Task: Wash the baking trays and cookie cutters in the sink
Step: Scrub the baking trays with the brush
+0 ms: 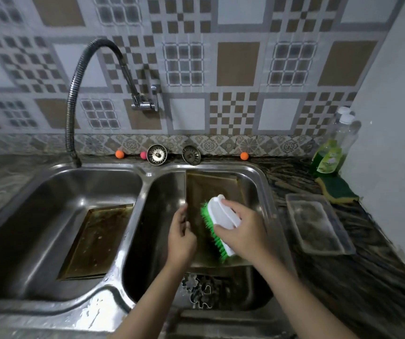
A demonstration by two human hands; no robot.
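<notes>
Brush (pixel 223 217) in right hand (pixel 245 231).

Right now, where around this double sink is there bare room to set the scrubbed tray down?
Bare countertop lies left of the left basin, and a strip runs between the clear plastic container and the right basin's rim. The left basin holds a second baking tray. The right basin is crowded: tray, both hands, cookie cutters.

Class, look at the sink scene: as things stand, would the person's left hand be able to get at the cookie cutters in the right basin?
Probably yes. The cookie cutters lie uncovered at the near end of the right basin, just below the left hand. That hand now grips the baking tray edge, so it would have to let go first.
</notes>
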